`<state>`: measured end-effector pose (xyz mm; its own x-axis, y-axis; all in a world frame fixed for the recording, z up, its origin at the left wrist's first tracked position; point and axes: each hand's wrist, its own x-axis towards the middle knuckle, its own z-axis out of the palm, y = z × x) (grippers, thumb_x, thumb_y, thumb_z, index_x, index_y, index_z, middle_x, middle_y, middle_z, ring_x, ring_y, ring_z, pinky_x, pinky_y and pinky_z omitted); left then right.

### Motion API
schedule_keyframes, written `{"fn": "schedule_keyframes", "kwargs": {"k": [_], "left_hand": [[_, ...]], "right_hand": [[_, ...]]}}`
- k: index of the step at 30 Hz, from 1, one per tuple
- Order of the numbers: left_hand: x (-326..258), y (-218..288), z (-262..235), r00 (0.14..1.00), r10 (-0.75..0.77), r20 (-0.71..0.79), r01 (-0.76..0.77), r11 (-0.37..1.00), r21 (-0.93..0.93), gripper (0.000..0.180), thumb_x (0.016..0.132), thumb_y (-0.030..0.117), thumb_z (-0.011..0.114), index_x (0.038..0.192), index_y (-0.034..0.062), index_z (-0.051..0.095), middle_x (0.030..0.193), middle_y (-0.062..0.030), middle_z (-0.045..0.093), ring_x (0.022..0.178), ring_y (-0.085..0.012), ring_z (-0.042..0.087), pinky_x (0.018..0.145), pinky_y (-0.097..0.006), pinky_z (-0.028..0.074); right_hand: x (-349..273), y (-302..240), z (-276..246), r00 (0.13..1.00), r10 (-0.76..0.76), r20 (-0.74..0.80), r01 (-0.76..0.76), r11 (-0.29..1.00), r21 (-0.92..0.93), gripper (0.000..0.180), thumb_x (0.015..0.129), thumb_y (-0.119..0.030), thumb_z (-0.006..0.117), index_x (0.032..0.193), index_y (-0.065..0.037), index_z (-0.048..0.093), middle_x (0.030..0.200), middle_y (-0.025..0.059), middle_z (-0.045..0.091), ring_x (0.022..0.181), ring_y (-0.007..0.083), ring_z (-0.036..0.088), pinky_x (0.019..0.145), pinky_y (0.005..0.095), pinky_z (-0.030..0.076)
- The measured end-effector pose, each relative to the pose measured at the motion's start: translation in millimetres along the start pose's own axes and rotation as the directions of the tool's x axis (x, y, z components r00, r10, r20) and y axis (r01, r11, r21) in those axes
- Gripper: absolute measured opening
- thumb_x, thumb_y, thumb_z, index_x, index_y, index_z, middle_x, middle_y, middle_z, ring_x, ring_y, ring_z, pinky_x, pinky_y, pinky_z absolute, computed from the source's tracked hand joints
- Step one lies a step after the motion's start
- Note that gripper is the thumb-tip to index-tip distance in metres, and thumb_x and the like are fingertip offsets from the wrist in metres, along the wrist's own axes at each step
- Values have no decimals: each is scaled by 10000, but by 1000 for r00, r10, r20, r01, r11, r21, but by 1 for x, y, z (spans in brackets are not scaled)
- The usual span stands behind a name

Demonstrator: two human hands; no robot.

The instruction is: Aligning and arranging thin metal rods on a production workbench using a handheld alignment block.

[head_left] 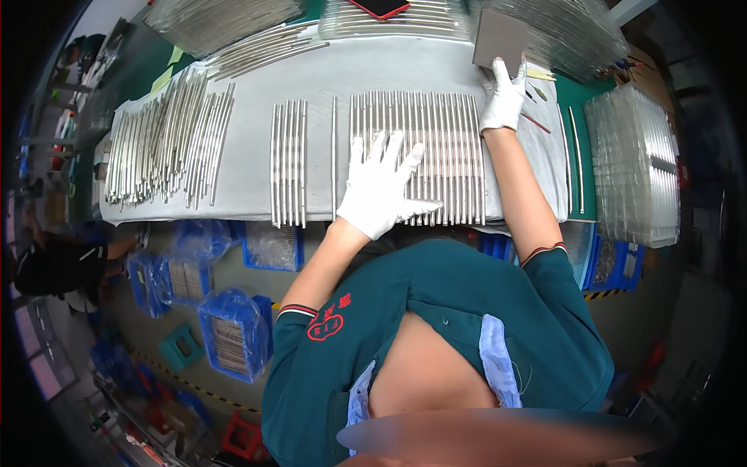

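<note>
The left hand (381, 187), its grip spread, lies over a row of metal rods (459, 156) on the tabletop (253, 140); the right hand (504, 95) pinches a grey-brown board's (499, 37) near edge. Below, a plastic-wrapped blue crate (261, 331) holds slender grey pieces (229, 346).

1 fisheye head view — facing down at the nearby worktable (253, 163).

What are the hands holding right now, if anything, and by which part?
The right hand appears to hold a grey-brown board by its lower edge. The left hand grips nothing; it lies spread over metal rods.
</note>
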<state>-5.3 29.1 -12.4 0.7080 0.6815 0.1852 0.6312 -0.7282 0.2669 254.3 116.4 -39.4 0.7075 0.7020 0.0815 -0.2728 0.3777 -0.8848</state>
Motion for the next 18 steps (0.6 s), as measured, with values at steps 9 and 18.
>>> {"fn": "schedule_keyframes", "kwargs": {"k": [9,18], "left_hand": [[-22,-31,-23,988,-143,63,132,979,155,878,807,682,580,1438,83,464,1481,-239,410,1364,-431,374,1144,-599,188],[-14,-21,-18,995,-100,28,95,985,144,903,793,665,617,1413,26,467,1456,-248,432,1350,-419,395,1140,-568,225]], "right_hand": [[-2,-7,-2,1000,8,5,-8,1000,21,647,910,-116,677,1482,-127,375,1328,48,538,1139,183,564,913,347,487],[-1,-3,-1,1000,-16,19,16,1000,-1,643,924,-87,648,1487,-130,341,1352,91,511,1186,255,552,1016,460,465]]}}
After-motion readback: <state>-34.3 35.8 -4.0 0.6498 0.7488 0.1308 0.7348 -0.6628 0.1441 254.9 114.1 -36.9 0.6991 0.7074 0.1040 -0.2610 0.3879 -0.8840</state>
